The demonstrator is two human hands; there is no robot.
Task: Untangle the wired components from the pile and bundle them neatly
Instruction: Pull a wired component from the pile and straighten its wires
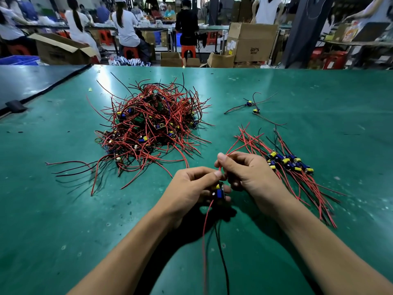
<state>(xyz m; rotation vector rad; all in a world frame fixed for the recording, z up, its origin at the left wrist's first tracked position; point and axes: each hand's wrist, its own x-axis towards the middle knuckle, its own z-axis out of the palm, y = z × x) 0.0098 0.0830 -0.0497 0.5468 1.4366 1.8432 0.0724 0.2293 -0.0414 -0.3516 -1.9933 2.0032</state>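
Over on the left sits the pile [148, 126], a thick knot of red and black leads spread on the green counter [63, 220], so plenty is left to sort. Coming in toward the middle, the left hand [191, 186] has its fingers curled round one small component [219, 191], blue and yellow parts showing, with a red and a black lead hanging down from it toward the person. Right beside it, the right hand [248, 173] pinches a red wire [240, 145] between thumb and forefinger, and that wire runs up and away to the right. The smart play here, I'd say: hold the component steady in the left hand and let the right slide along the lead to straighten it, not yank it, since the solder joints look delicate. Further right lies the bundle [291, 165], bodies lined up together, leads fanned both ways. This one should land body against bodies, leads running the same direction.
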